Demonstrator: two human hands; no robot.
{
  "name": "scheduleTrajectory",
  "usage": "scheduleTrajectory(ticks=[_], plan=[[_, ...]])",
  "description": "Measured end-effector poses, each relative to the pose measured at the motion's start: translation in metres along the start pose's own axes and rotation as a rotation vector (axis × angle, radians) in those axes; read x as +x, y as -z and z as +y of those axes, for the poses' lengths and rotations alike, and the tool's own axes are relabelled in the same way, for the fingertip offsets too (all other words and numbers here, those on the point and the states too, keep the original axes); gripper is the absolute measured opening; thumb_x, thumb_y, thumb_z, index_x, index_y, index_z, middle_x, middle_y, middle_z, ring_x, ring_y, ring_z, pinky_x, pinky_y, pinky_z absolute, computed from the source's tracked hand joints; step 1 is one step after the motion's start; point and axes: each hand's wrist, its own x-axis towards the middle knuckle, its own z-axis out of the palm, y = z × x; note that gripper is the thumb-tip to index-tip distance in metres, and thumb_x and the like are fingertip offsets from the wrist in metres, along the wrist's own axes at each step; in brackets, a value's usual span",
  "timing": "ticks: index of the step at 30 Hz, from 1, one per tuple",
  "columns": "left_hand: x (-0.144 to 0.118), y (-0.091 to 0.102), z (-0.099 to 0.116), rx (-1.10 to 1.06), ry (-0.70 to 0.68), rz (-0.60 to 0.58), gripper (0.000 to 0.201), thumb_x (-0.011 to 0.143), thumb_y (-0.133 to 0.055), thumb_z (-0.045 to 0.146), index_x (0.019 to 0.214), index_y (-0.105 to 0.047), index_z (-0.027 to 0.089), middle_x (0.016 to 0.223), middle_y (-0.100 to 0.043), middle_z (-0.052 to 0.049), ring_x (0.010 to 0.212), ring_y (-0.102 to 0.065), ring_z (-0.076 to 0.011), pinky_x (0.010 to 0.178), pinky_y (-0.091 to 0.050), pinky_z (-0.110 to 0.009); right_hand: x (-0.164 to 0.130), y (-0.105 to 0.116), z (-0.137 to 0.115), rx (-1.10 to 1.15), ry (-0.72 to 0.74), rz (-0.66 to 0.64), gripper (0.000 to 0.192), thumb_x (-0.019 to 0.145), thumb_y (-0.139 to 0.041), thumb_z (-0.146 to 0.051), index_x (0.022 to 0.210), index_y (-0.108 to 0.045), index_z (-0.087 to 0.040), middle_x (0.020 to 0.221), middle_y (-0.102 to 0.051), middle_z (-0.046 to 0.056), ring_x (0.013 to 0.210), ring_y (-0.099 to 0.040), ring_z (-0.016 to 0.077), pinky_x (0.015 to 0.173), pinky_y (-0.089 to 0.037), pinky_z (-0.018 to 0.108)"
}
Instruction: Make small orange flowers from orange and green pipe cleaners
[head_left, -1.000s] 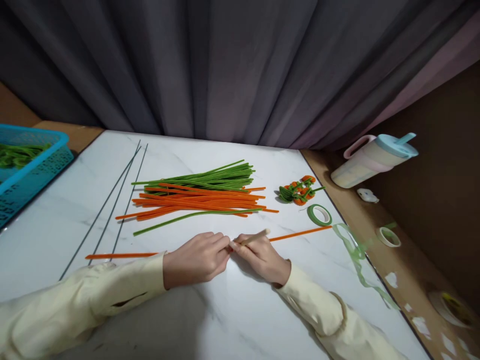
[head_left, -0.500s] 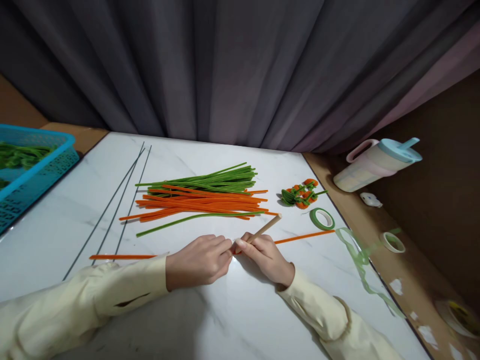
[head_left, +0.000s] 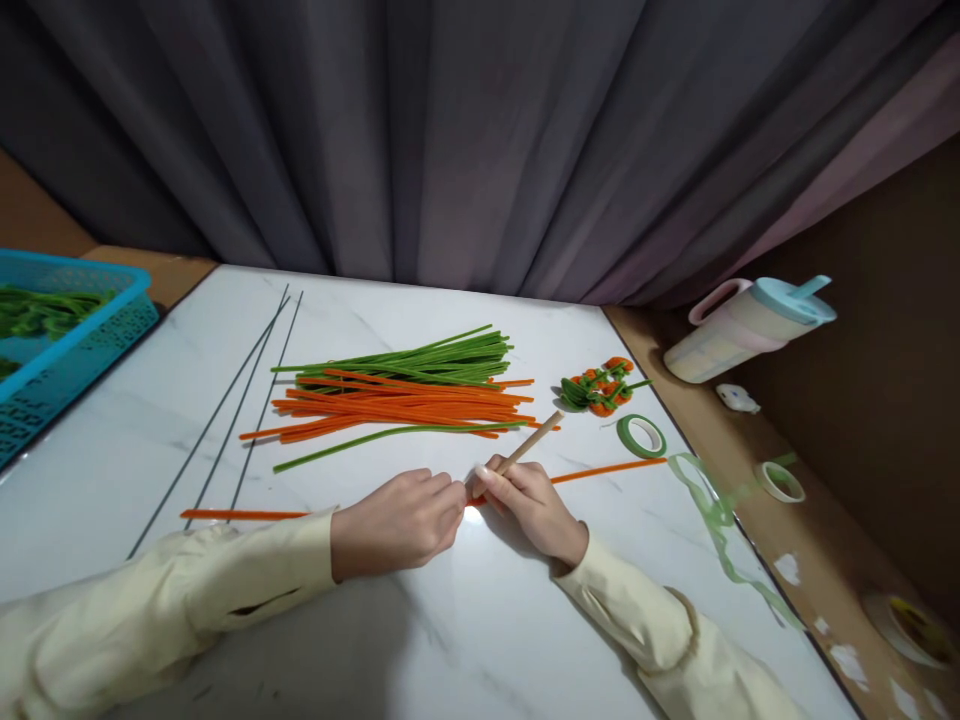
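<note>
Head view: right hand [head_left: 534, 505] pinches wooden stick [head_left: 531, 444]; left hand [head_left: 397, 522] pinches orange pipe cleaner [head_left: 240, 515].

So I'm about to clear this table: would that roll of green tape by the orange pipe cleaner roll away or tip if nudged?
The green tape roll lies flat on its side on the marble table, so it would probably slide rather than roll or tip. It is a thin, hollow ring, so likely light. A loose green tape strip trails nearby; whether it is attached is unclear, but it might drag along.

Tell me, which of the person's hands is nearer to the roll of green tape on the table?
Right. The right hand, holding a wooden stick, lies just left of the green tape roll; the left hand sits farther left, beyond it.
</note>
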Motion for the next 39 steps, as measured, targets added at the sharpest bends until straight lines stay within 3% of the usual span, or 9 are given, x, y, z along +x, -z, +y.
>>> scheduleTrajectory(ticks=[14,23,31,39], plan=[[0.0004,0.0031,0.0002,0.079,-0.056,-0.009,0.008,0.084,-0.05,0.009,0.077,-0.052,0.011,0.065,-0.05,-0.002,0.058,-0.048,-0.017,0.048,-0.03,-0.032,-0.0009,-0.0002,0.0022,-0.012,-0.009,-0.08,0.038,0.095,-0.041,-0.039,0.072,-0.061,-0.015,0.069,-0.06,0.002,0.063,-0.055,0.0112,0.063,-0.043,0.024],[0.0,0.0025,0.0001,0.109,-0.06,-0.011,0.007,0.084,-0.051,0.011,0.078,-0.053,0.011,0.066,-0.051,-0.002,0.059,-0.049,-0.0171,0.049,-0.03,-0.032,0.0009,-0.0009,0.001,0.001,-0.035,-0.053,0.037,0.095,-0.042,-0.037,0.071,-0.059,-0.015,0.066,-0.057,0.001,0.062,-0.053,0.0105,0.062,-0.041,0.023],[-0.0024,0.0028,0.0015,0.137,-0.082,-0.06,0.004,0.081,-0.053,0.009,0.077,-0.055,0.01,0.068,-0.051,-0.003,0.061,-0.048,-0.018,0.049,-0.029,-0.031,0.0001,0.0007,0.0022,-0.048,0.004,-0.109,0.039,0.095,-0.039,-0.039,0.073,-0.059,-0.015,0.07,-0.06,0.003,0.064,-0.056,0.0115,0.064,-0.043,0.023],[-0.0016,0.0039,0.0018,0.114,-0.09,-0.052,0.011,0.082,-0.052,0.01,0.072,-0.052,0.013,0.066,-0.051,-0.004,0.062,-0.048,-0.0182,0.05,-0.027,-0.031,-0.0005,0.0025,-0.0007,-0.194,0.134,-0.171,0.04,0.096,-0.035,-0.039,0.071,-0.057,-0.015,0.064,-0.055,0.002,0.057,-0.049,0.0104,0.057,-0.04,0.023]])
